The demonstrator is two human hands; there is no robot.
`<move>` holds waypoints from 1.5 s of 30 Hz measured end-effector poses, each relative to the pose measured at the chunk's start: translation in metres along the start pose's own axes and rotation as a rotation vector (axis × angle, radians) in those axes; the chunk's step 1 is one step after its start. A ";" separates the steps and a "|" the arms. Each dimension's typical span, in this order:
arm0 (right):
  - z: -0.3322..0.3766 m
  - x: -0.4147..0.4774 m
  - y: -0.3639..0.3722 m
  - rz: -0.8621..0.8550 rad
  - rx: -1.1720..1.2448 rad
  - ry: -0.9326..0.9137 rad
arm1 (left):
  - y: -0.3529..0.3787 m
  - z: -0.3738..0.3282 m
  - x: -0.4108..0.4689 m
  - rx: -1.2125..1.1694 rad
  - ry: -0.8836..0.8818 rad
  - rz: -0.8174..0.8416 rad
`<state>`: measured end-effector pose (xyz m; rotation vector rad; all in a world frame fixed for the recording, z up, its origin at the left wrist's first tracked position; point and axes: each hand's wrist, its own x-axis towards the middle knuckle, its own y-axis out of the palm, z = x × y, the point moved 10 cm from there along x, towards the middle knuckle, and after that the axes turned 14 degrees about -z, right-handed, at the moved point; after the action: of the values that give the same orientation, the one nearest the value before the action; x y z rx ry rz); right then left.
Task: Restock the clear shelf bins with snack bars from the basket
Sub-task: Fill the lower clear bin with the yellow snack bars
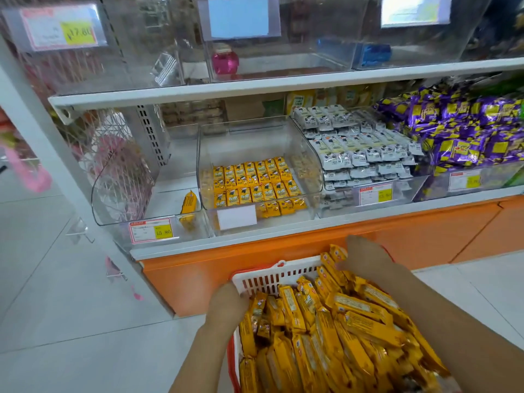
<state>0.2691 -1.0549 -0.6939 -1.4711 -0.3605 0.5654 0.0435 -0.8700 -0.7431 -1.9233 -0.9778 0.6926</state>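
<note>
A white basket (272, 275) with a red rim sits low in front of me, heaped with several yellow snack bars (334, 330). My left hand (228, 303) reaches into the basket's left side, fingers curled down among the bars. My right hand (365, 258) lies over the far right of the pile, fingers bent around upright bars. On the lower shelf, the left clear bin (119, 205) holds a single yellow bar (189, 204) leaning against its right wall. The middle clear bin (255, 143) carries rows of small yellow packets (255, 182).
A bin of grey-white packets (363, 154) and a heap of purple-yellow packets (467, 131) fill the shelf to the right. Upper clear bins (283, 61) stand above a white shelf edge. An orange base panel (312, 245) runs below the shelf. A pale tiled floor (71, 321) lies at left.
</note>
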 end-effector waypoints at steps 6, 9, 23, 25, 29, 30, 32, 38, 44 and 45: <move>-0.015 0.004 0.062 0.048 -0.051 0.043 | 0.042 0.032 -0.012 0.128 -0.046 0.115; -0.014 0.005 0.067 0.017 -0.064 0.086 | 0.045 0.033 -0.013 0.129 -0.029 0.088; 0.008 0.015 0.057 -0.024 0.140 0.172 | 0.045 0.034 -0.013 0.092 -0.136 0.114; 0.006 0.016 0.055 0.082 0.418 0.220 | 0.036 0.019 -0.014 0.008 -0.118 0.078; 0.039 -0.020 0.025 0.368 1.267 0.270 | 0.018 -0.051 -0.020 -0.473 0.069 0.169; 0.046 -0.031 0.014 0.383 1.334 0.235 | 0.016 -0.068 -0.027 -0.655 0.050 0.261; 0.054 -0.049 -0.002 0.367 1.384 0.160 | 0.013 -0.088 -0.032 -0.938 -0.063 0.350; 0.050 -0.071 -0.014 0.224 1.547 0.122 | -0.003 -0.115 -0.039 -1.227 -0.145 0.397; 0.036 -0.072 -0.013 0.083 1.561 0.170 | -0.004 -0.111 -0.040 -1.232 -0.228 0.356; 0.035 -0.072 -0.017 0.054 1.575 0.178 | -0.005 -0.111 -0.040 -1.215 -0.229 0.356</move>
<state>0.1930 -1.0663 -0.6664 0.0056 0.2780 0.5193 0.1041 -0.9497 -0.6811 -3.1812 -1.3827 0.5446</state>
